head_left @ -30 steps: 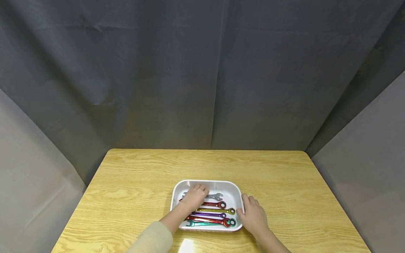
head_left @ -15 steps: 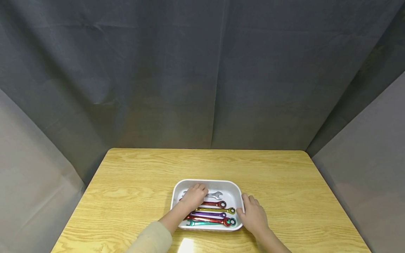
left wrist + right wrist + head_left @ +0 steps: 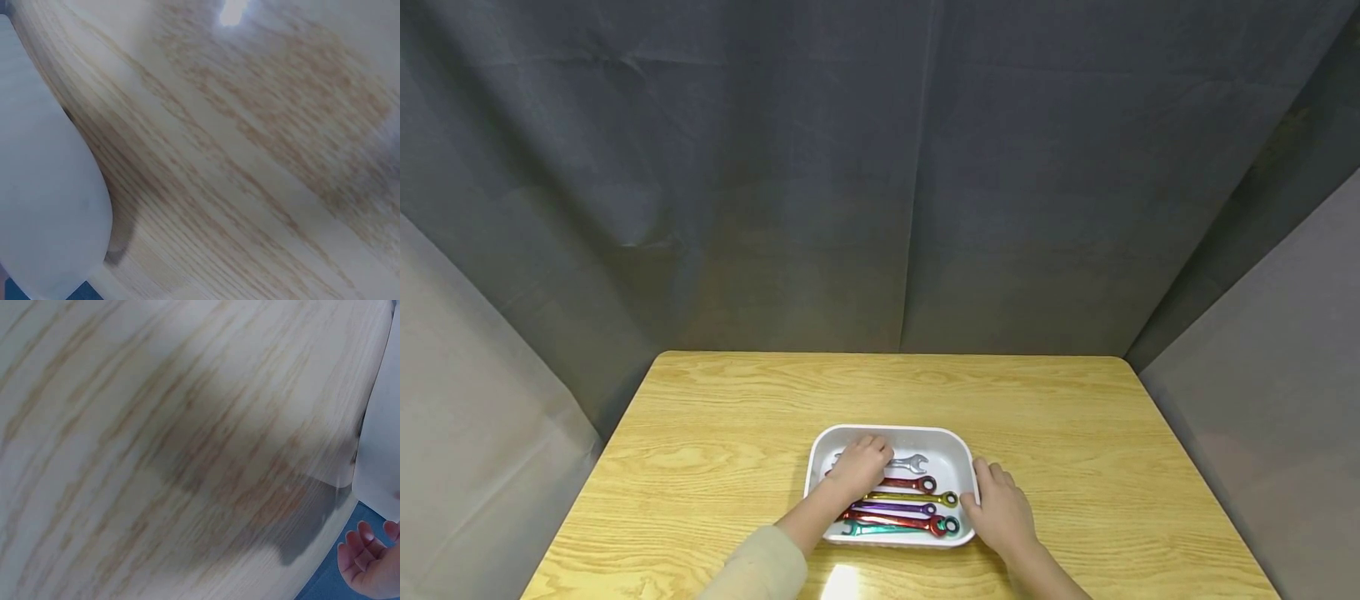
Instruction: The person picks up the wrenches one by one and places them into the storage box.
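In the head view, a white tray (image 3: 951, 450) holds several combination wrenches in a row. My left hand (image 3: 863, 465) reaches over its left side, with curled fingers gripping the middle of a silver wrench (image 3: 912, 463) at the far wall. That wrench's open end shows to the right of the fingers. Nearer lie a red wrench (image 3: 917, 483), a yellow wrench (image 3: 917, 497), a purple wrench (image 3: 902, 507), another red wrench (image 3: 898, 521) and a green wrench (image 3: 868, 529) partly beneath it. My right hand (image 3: 1002, 510) holds the tray's right rim, thumb at the top edge, fingers along the outer side.
The tray stands near the front of a wood-grain table (image 3: 737, 417). Dark grey cloth (image 3: 790, 208) hangs behind, with lighter panels at both sides. In the left wrist view, the tray's outer wall (image 3: 50, 162) fills the left side.
The silver wrench has shifted slightly under my left fingers, its open end now turned a little differently. The tray and my right hand stay put.
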Demonstrator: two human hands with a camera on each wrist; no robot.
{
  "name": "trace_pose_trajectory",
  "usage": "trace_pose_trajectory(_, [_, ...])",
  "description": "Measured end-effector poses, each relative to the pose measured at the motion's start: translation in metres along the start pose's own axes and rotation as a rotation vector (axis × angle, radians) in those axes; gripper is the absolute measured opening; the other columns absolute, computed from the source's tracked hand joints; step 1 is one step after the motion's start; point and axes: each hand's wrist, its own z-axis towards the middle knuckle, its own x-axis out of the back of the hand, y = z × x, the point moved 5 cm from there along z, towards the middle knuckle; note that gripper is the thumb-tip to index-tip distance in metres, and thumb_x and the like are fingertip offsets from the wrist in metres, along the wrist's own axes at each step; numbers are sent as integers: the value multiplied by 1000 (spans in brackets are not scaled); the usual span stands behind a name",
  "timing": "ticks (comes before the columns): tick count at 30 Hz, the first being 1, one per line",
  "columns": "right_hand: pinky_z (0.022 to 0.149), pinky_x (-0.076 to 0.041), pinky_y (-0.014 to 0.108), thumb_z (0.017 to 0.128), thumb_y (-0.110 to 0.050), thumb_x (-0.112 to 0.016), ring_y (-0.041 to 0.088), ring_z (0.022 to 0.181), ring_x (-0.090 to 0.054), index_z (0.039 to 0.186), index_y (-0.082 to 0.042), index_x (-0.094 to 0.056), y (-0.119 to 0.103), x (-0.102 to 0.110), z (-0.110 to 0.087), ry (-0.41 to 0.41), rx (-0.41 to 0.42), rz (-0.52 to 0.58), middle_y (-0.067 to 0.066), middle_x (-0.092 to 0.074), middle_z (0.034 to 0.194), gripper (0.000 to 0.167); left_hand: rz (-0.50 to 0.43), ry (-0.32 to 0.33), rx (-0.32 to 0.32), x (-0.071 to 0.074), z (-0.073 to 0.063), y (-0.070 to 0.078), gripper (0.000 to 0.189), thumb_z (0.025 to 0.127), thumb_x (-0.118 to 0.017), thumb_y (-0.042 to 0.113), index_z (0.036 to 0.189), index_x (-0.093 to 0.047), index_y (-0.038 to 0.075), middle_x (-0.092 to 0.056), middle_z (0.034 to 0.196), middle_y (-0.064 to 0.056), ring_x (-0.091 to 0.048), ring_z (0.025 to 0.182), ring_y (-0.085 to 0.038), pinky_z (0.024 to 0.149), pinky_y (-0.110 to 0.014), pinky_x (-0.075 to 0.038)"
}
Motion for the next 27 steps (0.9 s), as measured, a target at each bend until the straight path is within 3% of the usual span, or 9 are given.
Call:
trace_pose_trajectory(15, [67,-46,45,77,-26,-61,29,86,-53,116,-8,-50,4,-2,0,7,-3,9,12,-54,94,45,-80,81,36,29,-5,0,15,80,-60,22,92,-63,14,-61,93,0,-58,86,-16,75,-30,-49])
trace_pose_trajectory(19, [66,-46,45,76,-27,-61,29,86,-53,117,-9,-50,4,-2,0,12,-7,5,12,-54,94,46,-102,96,66,39,-10,-5,14,83,-58,23,92,-63,13,-62,97,-2,-59,90,-17,81,-31,-48])
trace_pose_trajectory(27, [70,-46,48,76,-29,-62,31,89,-53,120,-8,-50,2,2,-1,7,-15,-6,15,-55,97,50,-108,223,174,54,-30,-22,17,83,-59,22,95,-64,11,-61,94,-2,-57,87,-18,81,-35,-46])
